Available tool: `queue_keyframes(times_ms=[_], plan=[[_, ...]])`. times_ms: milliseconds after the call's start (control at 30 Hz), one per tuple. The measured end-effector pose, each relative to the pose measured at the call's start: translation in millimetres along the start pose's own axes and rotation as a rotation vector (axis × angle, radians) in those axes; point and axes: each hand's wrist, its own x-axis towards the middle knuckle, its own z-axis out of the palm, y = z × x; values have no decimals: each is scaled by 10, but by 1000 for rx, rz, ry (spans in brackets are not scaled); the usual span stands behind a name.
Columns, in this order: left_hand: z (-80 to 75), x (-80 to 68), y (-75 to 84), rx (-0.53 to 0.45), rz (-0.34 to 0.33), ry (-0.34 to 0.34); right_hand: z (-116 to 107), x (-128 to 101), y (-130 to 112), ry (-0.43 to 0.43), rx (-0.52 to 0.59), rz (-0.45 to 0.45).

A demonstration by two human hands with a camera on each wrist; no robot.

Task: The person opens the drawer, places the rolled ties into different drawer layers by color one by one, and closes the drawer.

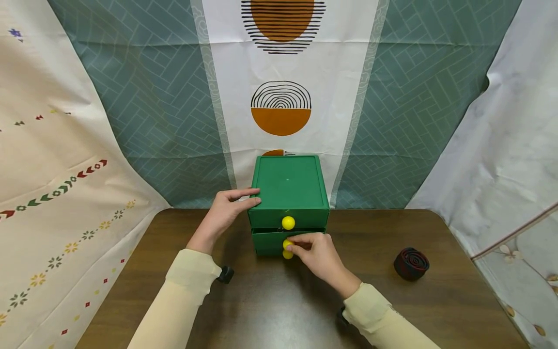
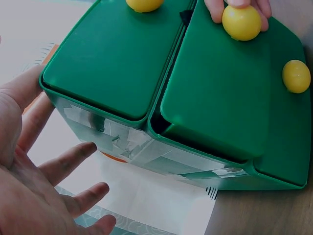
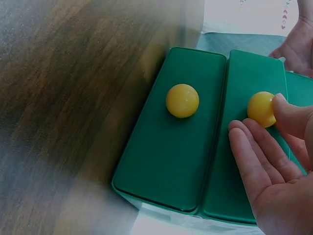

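A green box of drawers (image 1: 287, 182) with round yellow knobs stands at the table's back. My right hand (image 1: 316, 254) pinches the yellow knob (image 3: 260, 108) of the middle drawer (image 2: 220, 83) between thumb and fingers. That drawer juts out a little from the box front. Above it, the top drawer with its knob (image 1: 288, 223) sits flush; below, the bottom drawer (image 3: 166, 152) looks closed, its knob (image 3: 182, 101) untouched. With fingers extended, my left hand (image 1: 224, 213) touches the box's upper left edge. What the middle drawer holds is hidden.
A dark coiled strap with red edges (image 1: 411, 264) lies on the brown wooden table (image 1: 261, 310), right of the box. Behind the box hangs a patterned green and white cloth (image 1: 165, 97). Pale cloths hang at both sides.
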Motion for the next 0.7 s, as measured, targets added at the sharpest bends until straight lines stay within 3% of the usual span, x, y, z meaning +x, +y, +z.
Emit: queue_keyframes(times_ms=[167,467,700], plan=[[-2,-13,32,-6,-23,-14,-4,22,-16,-4,5,17],[14,-151,279,-4,-38,-26,2,74,6,10,20,28],[18,-160,297,2,-29,-23,0,96,29,2,19,38]])
